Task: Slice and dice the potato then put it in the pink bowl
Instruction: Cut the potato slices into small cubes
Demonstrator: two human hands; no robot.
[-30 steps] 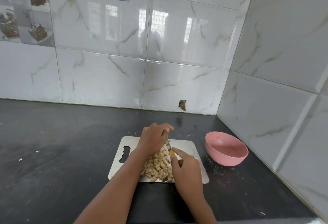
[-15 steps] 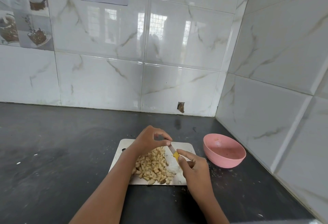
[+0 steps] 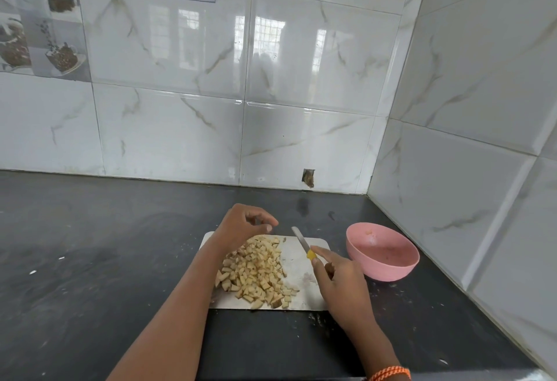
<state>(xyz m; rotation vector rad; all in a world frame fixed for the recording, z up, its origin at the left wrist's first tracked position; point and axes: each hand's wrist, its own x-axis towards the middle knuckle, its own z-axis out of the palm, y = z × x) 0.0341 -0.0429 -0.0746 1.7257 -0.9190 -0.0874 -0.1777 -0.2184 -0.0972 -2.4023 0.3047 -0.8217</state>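
Head camera looks down at my dark counter (image 3: 90, 260) set into a tiled corner. Farthest left of the working things is my left hand (image 3: 241, 225), raised just over the far left corner of the cutting board (image 3: 298, 263), fingers loosely curled with thumb and forefinger tips near each other; they hold nothing that I can see. Under and just right of it lies the diced potato (image 3: 256, 269), a heap of small pale cubes covering the left half of the board. Right of the heap the board is bare and wet. My right hand (image 3: 340, 284) grips the yellow handle of a small knife (image 3: 301, 242), its blade pointing away from me over the board. Beside the board on the right stands the pink bowl (image 3: 382, 255), upright, none of the dice in it
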